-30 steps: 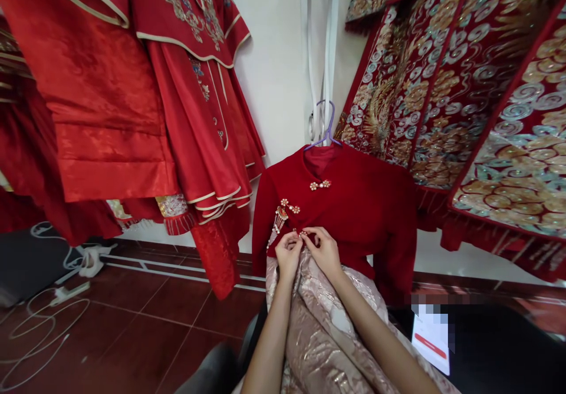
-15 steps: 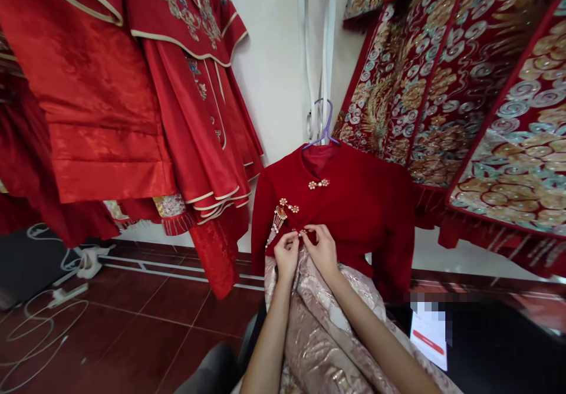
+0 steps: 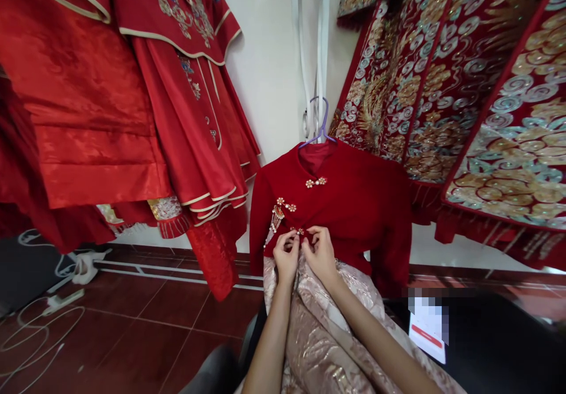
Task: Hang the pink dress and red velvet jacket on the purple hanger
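A dark red jacket [image 3: 345, 211] with gold flower-shaped clasps hangs on a purple hanger [image 3: 323, 125]. At its lower front edge, my left hand [image 3: 286, 257] is closed in a pinch at the left side of the lowest clasp [image 3: 299, 230]. My right hand [image 3: 321, 255] is on the other side, its thumb and forefinger curled on the jacket's edge close to that clasp. What exactly lies between the fingertips is partly hidden. Beneath both wrists falls a shiny pale pink brocade skirt [image 3: 318, 329]. A beaded tassel ornament [image 3: 276, 220] hangs on the jacket's left side.
Red garments [image 3: 97, 117] hang at the left, and heavily embroidered ones [image 3: 433, 87] at the right. White metal rails [image 3: 186, 276] run low along the wall. A cable [image 3: 44, 347] and a power strip [image 3: 64, 301] lie on the tiled floor. A lit phone [image 3: 427, 335] rests at lower right.
My right fingers have drawn slightly apart from my left ones, and more of the lowest clasp shows between them. The view has shifted a little to the right.
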`<action>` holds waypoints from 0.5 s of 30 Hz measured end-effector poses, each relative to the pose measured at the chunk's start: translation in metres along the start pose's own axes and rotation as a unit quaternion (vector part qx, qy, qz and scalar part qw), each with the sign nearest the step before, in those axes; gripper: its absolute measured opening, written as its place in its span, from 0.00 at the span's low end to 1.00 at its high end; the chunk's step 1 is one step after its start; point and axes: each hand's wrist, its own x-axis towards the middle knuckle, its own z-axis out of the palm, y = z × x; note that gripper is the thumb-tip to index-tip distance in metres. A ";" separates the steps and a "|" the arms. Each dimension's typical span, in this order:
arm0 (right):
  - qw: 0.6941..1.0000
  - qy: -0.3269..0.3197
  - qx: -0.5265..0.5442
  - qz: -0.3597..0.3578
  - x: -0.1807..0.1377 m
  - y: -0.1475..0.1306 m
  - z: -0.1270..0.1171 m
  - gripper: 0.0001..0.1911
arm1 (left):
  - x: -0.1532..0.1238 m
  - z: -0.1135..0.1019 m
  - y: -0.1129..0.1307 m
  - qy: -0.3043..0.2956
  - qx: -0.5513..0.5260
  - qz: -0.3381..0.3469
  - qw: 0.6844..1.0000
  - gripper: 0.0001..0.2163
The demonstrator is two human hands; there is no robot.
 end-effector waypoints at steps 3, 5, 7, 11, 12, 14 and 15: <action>1.000 -0.003 -0.007 0.027 0.001 0.009 0.005 0.16 | 0.000 0.000 0.000 -0.011 0.004 -0.010 1.000 0.12; 0.999 -0.011 -0.003 0.032 0.001 0.013 0.005 0.15 | 0.001 0.001 -0.002 -0.006 0.004 -0.018 1.000 0.12; 0.999 -0.018 0.000 0.030 0.001 0.013 0.004 0.13 | 0.001 0.001 -0.005 -0.007 0.002 -0.023 1.000 0.13; 0.999 -0.029 -0.004 0.027 0.001 0.010 0.002 0.10 | 0.001 0.001 -0.008 -0.010 -0.005 -0.026 1.000 0.13; 0.999 -0.032 -0.004 0.027 0.001 0.010 0.002 0.10 | 0.001 0.001 -0.008 -0.009 -0.008 -0.027 1.000 0.13; 0.999 -0.037 -0.004 0.025 0.001 0.009 0.002 0.10 | 0.001 0.001 -0.008 -0.007 -0.014 -0.029 0.999 0.13; 0.999 -0.039 -0.004 0.025 0.001 0.009 0.002 0.10 | 0.000 0.001 -0.007 -0.007 -0.015 -0.028 0.999 0.13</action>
